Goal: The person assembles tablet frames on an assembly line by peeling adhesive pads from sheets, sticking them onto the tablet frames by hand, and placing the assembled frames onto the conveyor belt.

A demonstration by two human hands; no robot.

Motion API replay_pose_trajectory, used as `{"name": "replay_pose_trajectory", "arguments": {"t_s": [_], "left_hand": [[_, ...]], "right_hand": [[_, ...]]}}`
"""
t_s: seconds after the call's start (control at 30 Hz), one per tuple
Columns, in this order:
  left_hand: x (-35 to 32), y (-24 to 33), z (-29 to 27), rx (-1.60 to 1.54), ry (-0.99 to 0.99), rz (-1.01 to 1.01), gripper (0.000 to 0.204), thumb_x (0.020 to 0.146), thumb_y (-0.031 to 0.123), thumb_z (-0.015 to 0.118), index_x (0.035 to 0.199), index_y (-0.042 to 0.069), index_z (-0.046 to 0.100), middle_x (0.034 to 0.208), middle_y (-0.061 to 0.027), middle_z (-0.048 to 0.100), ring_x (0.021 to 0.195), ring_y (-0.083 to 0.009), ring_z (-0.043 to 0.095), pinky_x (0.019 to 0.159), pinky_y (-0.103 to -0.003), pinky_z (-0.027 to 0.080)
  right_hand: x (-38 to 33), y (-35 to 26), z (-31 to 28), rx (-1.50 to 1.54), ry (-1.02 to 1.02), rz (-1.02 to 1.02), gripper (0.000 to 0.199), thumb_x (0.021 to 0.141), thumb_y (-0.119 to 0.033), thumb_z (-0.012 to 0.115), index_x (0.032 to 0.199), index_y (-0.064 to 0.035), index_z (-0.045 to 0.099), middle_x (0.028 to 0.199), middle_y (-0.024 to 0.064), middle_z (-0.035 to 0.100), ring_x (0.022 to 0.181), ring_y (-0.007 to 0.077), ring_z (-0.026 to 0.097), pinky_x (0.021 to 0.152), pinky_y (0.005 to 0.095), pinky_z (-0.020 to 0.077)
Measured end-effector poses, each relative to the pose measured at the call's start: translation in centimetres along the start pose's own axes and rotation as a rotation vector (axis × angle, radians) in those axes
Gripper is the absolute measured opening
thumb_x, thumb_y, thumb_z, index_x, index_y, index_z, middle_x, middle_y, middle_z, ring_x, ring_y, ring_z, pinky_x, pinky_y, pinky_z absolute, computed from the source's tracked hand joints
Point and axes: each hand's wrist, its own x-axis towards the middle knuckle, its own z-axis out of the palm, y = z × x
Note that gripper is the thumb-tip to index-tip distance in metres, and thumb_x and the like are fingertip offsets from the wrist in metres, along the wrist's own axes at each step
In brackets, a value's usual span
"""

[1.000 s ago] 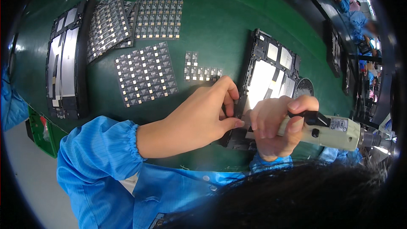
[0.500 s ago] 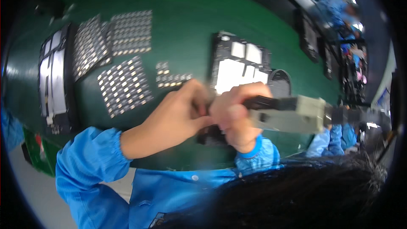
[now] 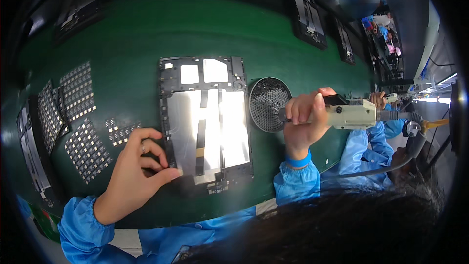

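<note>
A black tablet chassis (image 3: 201, 88) with shiny silver battery panels lies flat on the green table in front of me. My left hand (image 3: 141, 166) holds its lower left edge, the thumb along the rim and the fingers curled beside it. In my right hand (image 3: 307, 122) is a pale electric screwdriver (image 3: 351, 115), lying roughly level with its cable end to the right. Its front end reaches over the round mesh dish (image 3: 269, 99) of small dark pieces, right of the chassis. Whether its tip touches them I cannot tell.
Several sheets of small dark-and-light parts (image 3: 78, 90) lie on the left, beside another chassis (image 3: 34, 151). More chassis stand at the far right (image 3: 308, 14) and far left (image 3: 80, 5). A grey cable (image 3: 391, 166) hangs behind the screwdriver. A co-worker's blue sleeve (image 3: 366, 142) is at right.
My hands, close together in front of the chassis before, are now apart. The left has gone to the chassis's left edge, the right with the screwdriver to the mesh dish. My view has shifted.
</note>
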Motion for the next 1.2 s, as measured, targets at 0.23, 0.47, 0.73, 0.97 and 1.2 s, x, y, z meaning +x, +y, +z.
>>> {"name": "replay_pose_trajectory", "arguments": {"t_s": [0.23, 0.47, 0.73, 0.97, 1.2], "left_hand": [[0.0, 0.6, 0.4, 0.057, 0.066, -0.076, 0.067, 0.077, -0.001, 0.081, 0.128, 0.003, 0.038, 0.09, -0.0072, 0.055, 0.071, -0.0091, 0.061, 0.061, -0.019, 0.048], [0.1, 0.3, 0.6, 0.055, 0.065, -0.069, 0.067, 0.078, -0.004, 0.08, 0.128, 0.002, 0.037, 0.091, -0.0076, 0.054, 0.073, -0.0094, 0.062, 0.062, -0.019, 0.049], [0.1, -0.3, 0.5, 0.007, 0.055, -0.014, 0.067, 0.079, -0.005, 0.079, 0.129, 0.002, 0.036, 0.093, -0.0081, 0.053, 0.075, -0.0095, 0.061, 0.063, -0.02, 0.052], [0.0, 0.2, 0.6, 0.047, 0.044, -0.034, 0.067, 0.079, -0.004, 0.079, 0.13, 0.003, 0.036, 0.093, -0.0078, 0.053, 0.075, -0.0096, 0.061, 0.063, -0.019, 0.052], [-0.1, 0.1, 0.6, 0.025, 0.051, -0.022, 0.066, 0.079, -0.004, 0.079, 0.13, 0.003, 0.036, 0.092, -0.0084, 0.053, 0.074, -0.01, 0.062, 0.062, -0.019, 0.051]], "right_hand": [[-0.3, 2.0, -2.2, -0.287, -0.001, -0.097, 0.016, 0.098, -0.017, 0.052, 0.111, -0.0065, 0.05, 0.056, -0.0011, 0.033, 0.04, 0.0093, 0.03, 0.039, 0.0276, 0.0317], [0.1, 1.3, -0.6, -0.221, 0.034, -0.111, 0.019, 0.1, -0.017, 0.048, 0.113, -0.0039, 0.049, 0.056, -0.001, 0.034, 0.041, 0.0083, 0.028, 0.039, 0.0274, 0.0315], [0.2, 1.8, -0.1, -0.179, 0.036, -0.052, 0.019, 0.1, -0.018, 0.051, 0.112, -0.0049, 0.05, 0.055, -0.0011, 0.033, 0.041, 0.0094, 0.031, 0.04, 0.0281, 0.0321], [0.4, 1.2, 0.6, 0.023, 0.045, 0.019, 0.024, 0.09, -0.008, 0.065, 0.109, -0.0022, 0.051, 0.061, 0.0026, 0.048, 0.047, 0.0099, 0.042, 0.044, 0.0275, 0.0361], [0.6, 1.4, 0.8, -0.049, -0.043, -0.015, 0.018, 0.1, -0.017, 0.05, 0.111, -0.0044, 0.05, 0.055, -0.0011, 0.035, 0.04, 0.0086, 0.03, 0.039, 0.0275, 0.0312]]}}
